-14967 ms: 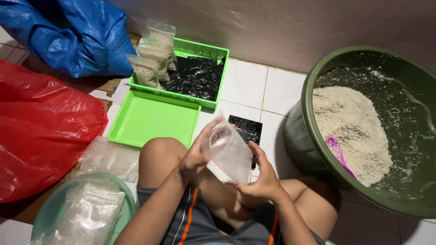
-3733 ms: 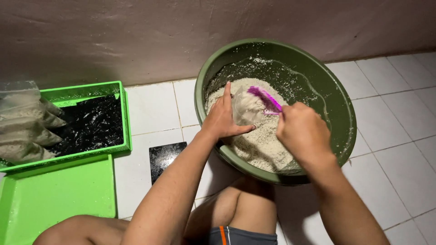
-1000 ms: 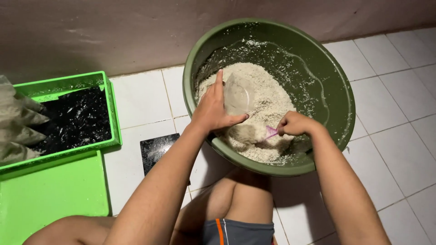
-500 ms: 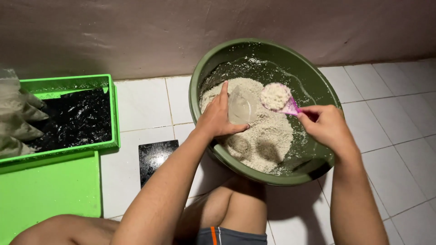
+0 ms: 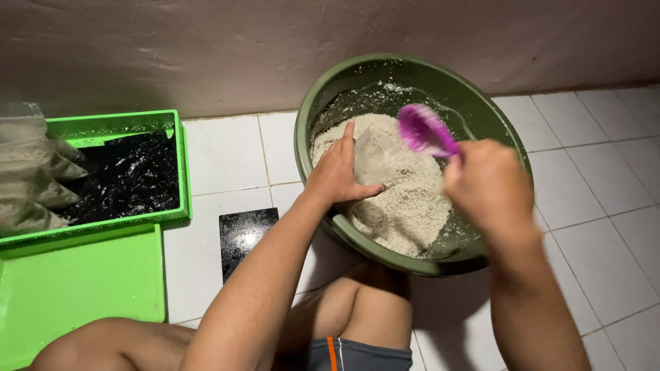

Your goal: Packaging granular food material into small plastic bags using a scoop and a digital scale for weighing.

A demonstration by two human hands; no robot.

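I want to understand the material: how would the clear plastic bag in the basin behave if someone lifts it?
The clear bag looks thin and wrinkled, so probably floppy; the left hand props it open. Grain inside would likely make it sag. Unsupported, it may well tip and spill.

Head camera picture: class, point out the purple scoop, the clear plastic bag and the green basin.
purple scoop (image 5: 423, 129), head view, on its blurred bowl.
clear plastic bag (image 5: 377, 159), head view, on its side beside the left hand.
green basin (image 5: 302, 137), head view, on its left rim.
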